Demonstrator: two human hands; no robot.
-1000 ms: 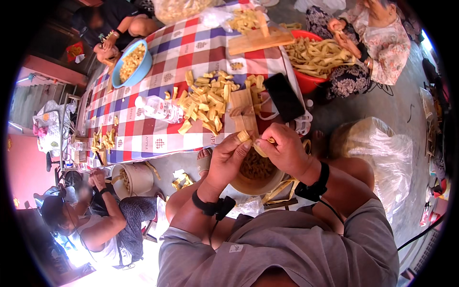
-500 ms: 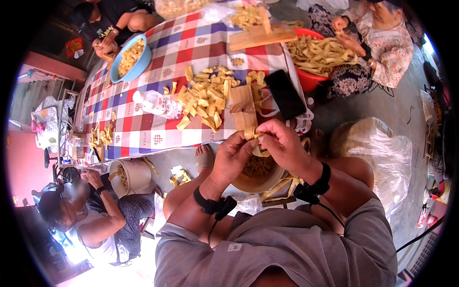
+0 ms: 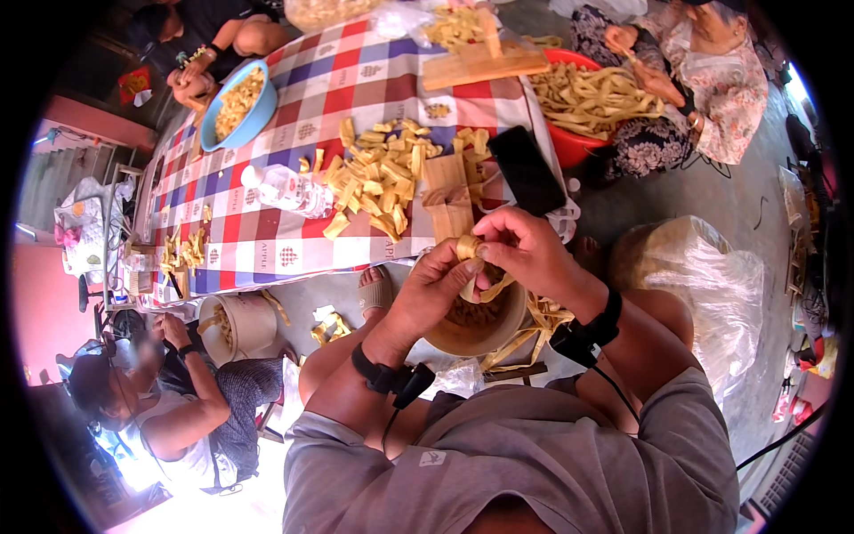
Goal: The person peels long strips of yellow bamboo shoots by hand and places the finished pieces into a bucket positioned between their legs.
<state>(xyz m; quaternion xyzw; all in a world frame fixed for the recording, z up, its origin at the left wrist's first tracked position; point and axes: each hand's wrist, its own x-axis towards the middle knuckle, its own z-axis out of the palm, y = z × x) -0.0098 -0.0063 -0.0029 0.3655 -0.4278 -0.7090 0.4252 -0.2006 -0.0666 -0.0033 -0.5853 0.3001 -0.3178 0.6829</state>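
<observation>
Between my two hands a yellow, ribbon-like strip [image 3: 467, 246] is bent into a loop, its loose tail hanging below. My left hand [image 3: 431, 287] pinches the loop from the left between thumb and fingers. From the right, my right hand [image 3: 525, 251] pinches the same strip, its fingertips curled at the loop. Both hands are above a round tan bucket [image 3: 513, 327] holding small yellow-brown pieces, partly hidden. Just beyond them, at the table edge, lies a wooden block [image 3: 447, 200], with a pile of folded yellow pieces [image 3: 378, 173] to its left.
On the checked tablecloth [image 3: 245, 227] are a black phone [image 3: 527, 172], a clear bottle [image 3: 289, 191] and a blue basin [image 3: 253, 125]. A red basin [image 3: 578, 151] of strips stands at right. Loose strips [image 3: 538, 334] lie beside my bucket. Several people sit around, one near a white bucket [image 3: 253, 320].
The strip has turned in my fingers and its loop shows larger, with a tail now visible below. My right hand has risen slightly with its fingers more curled. The view has shifted a little.
</observation>
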